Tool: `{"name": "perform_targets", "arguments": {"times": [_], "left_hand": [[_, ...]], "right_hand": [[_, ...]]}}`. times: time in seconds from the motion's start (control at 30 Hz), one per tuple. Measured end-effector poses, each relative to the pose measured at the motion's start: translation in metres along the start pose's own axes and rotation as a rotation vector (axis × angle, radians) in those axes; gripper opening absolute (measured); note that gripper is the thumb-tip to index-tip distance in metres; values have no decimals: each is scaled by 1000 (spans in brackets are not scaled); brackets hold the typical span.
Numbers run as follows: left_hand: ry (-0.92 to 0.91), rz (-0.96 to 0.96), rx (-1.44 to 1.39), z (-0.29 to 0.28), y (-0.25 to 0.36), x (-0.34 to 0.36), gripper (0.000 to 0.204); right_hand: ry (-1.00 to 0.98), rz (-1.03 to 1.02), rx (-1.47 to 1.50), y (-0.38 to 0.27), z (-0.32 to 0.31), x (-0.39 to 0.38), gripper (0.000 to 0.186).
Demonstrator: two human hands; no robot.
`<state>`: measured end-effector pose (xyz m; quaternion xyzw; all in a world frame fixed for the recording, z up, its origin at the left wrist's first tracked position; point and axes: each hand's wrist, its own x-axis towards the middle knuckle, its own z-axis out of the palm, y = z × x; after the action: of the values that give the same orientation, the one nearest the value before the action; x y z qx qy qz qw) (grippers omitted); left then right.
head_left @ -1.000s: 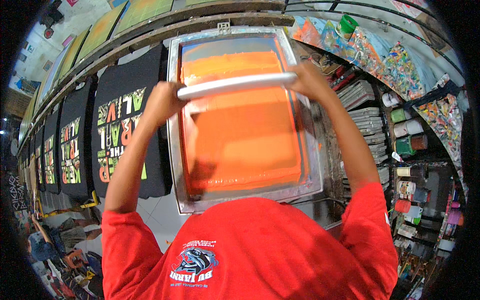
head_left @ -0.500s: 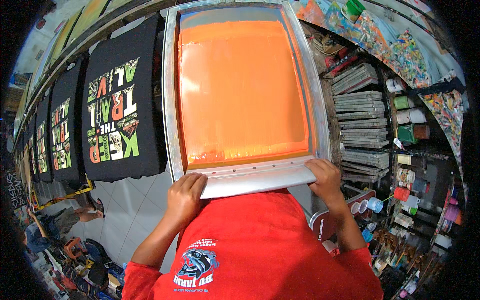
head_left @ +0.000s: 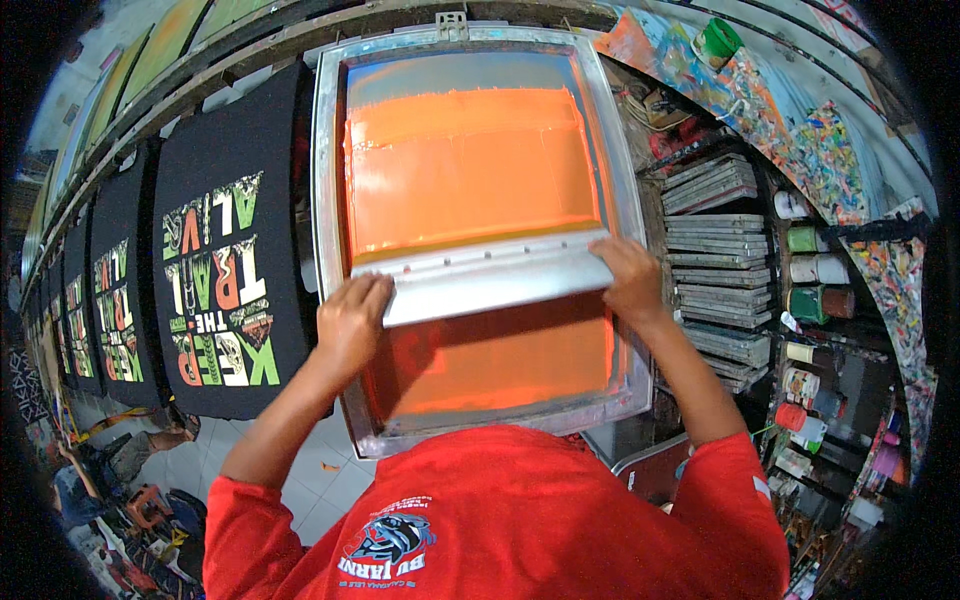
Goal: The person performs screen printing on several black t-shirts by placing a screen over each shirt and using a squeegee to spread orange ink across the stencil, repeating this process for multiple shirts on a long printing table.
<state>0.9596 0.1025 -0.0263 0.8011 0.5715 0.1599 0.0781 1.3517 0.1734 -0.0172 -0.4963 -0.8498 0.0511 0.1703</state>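
A screen-printing frame (head_left: 622, 190) with a metal rim lies before me, its mesh covered with bright orange ink (head_left: 470, 175). Across the middle of the mesh spans a wide squeegee (head_left: 485, 285) with a silvery metal holder. My left hand (head_left: 352, 318) grips its left end, fingers curled over the top. At the other end, my right hand (head_left: 630, 278) is closed round the holder. Thick ink lies on the far side of the squeegee. The strip of mesh nearer to me looks darker and more thinly coated. The squeegee's lower edge is hidden.
Black T-shirts (head_left: 225, 120) with colourful prints lie in a row on the left. To the right are stacks of greyish slabs (head_left: 715, 240) and shelves with paint tubs (head_left: 820, 302). Another person (head_left: 80, 480) is partly visible at lower left, near clutter on the tiled floor.
Both hands have pushed the squeegee away from me, from the near end of the screen to its middle. The near part of the mesh now shows behind it. My view has shifted slightly.
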Motion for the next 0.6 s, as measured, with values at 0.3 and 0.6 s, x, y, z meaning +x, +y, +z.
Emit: {"name": "perform_targets", "arguments": {"times": [0.3,0.6], "left_hand": [[97,-38,85,-1,-87,167,38],[-56,-9,-90,-81,-97,247,35]], "right_hand": [[39,-74,-49,73,30,173,21],[-201,-5,23,79,-49,264,37]]}}
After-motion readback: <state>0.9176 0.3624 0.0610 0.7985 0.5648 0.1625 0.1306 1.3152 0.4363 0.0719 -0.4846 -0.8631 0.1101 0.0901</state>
